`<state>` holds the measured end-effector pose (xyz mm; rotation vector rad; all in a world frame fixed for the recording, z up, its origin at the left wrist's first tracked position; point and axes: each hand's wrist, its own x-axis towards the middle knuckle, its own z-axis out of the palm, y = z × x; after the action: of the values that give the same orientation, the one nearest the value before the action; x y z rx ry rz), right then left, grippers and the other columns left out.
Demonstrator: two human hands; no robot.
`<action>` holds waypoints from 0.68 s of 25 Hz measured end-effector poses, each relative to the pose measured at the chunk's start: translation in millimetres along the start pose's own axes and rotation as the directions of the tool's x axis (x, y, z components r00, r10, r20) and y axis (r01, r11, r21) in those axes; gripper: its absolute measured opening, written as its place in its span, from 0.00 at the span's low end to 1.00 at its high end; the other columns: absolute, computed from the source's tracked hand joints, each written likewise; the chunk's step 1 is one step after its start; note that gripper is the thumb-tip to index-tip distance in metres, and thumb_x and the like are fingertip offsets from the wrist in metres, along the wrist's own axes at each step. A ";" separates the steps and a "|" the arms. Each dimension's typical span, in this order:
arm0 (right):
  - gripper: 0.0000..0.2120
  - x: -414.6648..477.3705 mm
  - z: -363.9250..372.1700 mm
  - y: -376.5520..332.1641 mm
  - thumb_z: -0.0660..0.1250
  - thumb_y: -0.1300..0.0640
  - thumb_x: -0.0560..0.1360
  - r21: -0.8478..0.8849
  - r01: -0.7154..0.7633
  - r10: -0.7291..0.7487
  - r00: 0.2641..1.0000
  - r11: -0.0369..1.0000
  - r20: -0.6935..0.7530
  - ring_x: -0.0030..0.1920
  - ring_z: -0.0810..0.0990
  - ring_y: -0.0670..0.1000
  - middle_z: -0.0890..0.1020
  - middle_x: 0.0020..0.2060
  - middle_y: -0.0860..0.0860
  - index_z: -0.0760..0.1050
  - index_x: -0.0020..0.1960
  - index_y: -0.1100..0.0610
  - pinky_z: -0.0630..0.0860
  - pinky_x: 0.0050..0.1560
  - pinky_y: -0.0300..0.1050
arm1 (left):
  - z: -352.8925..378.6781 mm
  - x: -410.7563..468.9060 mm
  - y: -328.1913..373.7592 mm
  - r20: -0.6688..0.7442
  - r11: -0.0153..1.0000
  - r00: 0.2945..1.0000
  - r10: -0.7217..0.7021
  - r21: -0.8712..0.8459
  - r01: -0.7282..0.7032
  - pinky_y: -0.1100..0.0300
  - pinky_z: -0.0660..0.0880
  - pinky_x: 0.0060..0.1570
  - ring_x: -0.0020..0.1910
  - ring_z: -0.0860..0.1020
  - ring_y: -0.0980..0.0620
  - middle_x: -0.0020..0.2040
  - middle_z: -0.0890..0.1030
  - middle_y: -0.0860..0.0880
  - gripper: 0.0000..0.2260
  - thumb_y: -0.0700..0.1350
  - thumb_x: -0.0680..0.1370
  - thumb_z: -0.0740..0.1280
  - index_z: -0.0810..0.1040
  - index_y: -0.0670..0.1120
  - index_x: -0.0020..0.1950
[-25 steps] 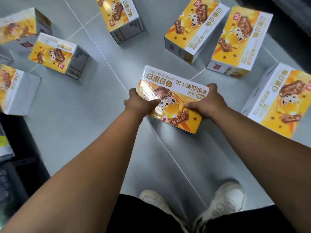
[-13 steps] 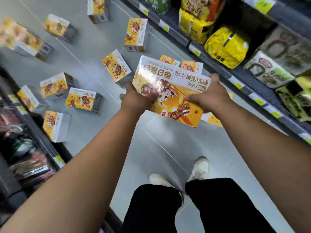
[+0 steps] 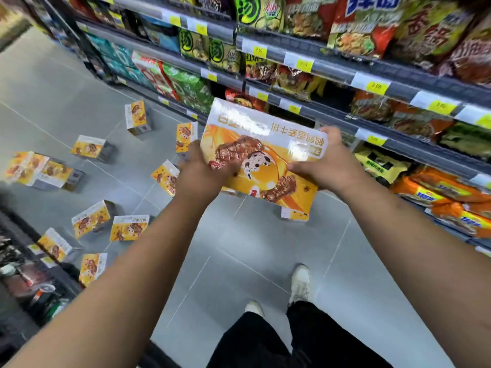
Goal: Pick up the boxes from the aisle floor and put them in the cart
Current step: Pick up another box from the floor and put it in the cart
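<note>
I am holding the orange-and-white cardboard box [image 3: 265, 160] up between both hands. My left hand [image 3: 202, 171] is curling round its left edge and my right hand [image 3: 326, 166] is clasping its right edge. Matching boxes [image 3: 129, 227] are lying on the grey tiled floor [image 3: 239, 261], left of my left hand.

1. one view only is given, taken from the person's head.
2. it is aimed forward and down along the aisle floor [image 3: 239, 261], with shelves [image 3: 332, 67] at its right.
3. the held box [image 3: 265, 160] is seen from very near.
</note>
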<state>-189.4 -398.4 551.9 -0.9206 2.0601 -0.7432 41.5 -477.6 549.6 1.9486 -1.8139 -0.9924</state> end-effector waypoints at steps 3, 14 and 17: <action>0.44 -32.2 -23.8 3.2 0.80 0.45 0.62 0.035 -0.046 0.050 0.993 0.998 -0.106 0.50 0.79 0.57 0.76 0.59 0.52 0.58 0.69 0.45 0.81 0.45 0.58 | -5.5 -12.6 24.2 0.038 0.989 0.988 0.150 0.000 -0.150 0.47 0.75 0.58 0.60 0.75 0.42 0.61 0.76 0.44 0.40 0.69 0.61 0.71 0.65 0.53 0.67; 0.43 -177.4 -112.0 82.6 0.81 0.47 0.62 0.270 -0.159 0.258 0.885 0.950 -0.389 0.51 0.78 0.56 0.76 0.55 0.49 0.58 0.68 0.46 0.81 0.44 0.60 | 37.9 -120.2 107.2 0.253 0.858 0.831 0.495 0.007 -0.513 0.51 0.75 0.53 0.55 0.75 0.43 0.60 0.74 0.44 0.35 0.66 0.68 0.72 0.65 0.55 0.70; 0.45 -216.8 -156.5 129.4 0.81 0.47 0.61 0.323 -0.177 0.320 0.822 0.930 -0.472 0.52 0.78 0.56 0.77 0.57 0.49 0.57 0.69 0.46 0.80 0.47 0.61 | 80.7 -168.0 146.4 0.312 0.795 0.754 0.578 -0.008 -0.606 0.53 0.73 0.50 0.50 0.73 0.46 0.59 0.72 0.45 0.35 0.67 0.68 0.71 0.64 0.56 0.69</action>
<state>-262.7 -120.9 628.2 -0.2932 2.3979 -1.1845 -115.8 -320.8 632.3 1.1362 -2.4629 -1.0172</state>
